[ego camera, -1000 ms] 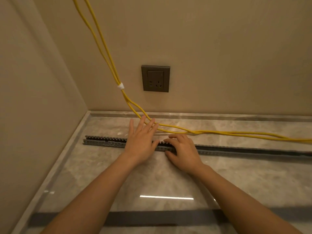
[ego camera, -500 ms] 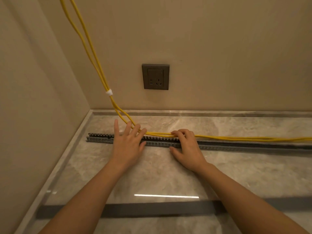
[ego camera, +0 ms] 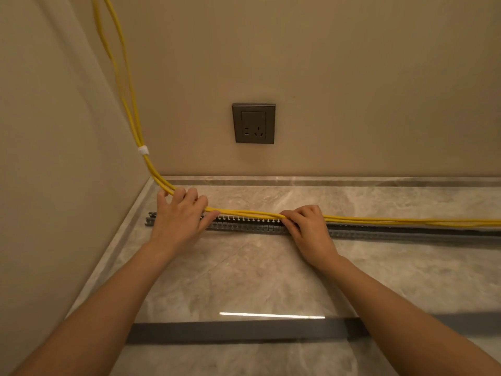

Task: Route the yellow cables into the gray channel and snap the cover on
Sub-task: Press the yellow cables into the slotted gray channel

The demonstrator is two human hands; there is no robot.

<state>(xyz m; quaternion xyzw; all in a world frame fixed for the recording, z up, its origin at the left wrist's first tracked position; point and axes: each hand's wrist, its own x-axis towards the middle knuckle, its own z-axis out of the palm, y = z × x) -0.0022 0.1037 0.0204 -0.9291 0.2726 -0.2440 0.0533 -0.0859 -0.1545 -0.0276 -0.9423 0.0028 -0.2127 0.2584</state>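
We are gripping the yellow cables (ego camera: 244,212) with both hands over the gray channel (ego camera: 244,228), which is lying lengthwise on the table (ego camera: 271,275). Our left hand (ego camera: 179,215) is curling its fingers round the bundle near the channel's left end, where the cables are bending down from the wall. Our right hand (ego camera: 309,229) is pinching them further right, so the span between is lying straight along the slotted far wall, apparently not yet seated. The cover (ego camera: 244,331) is lying near us.
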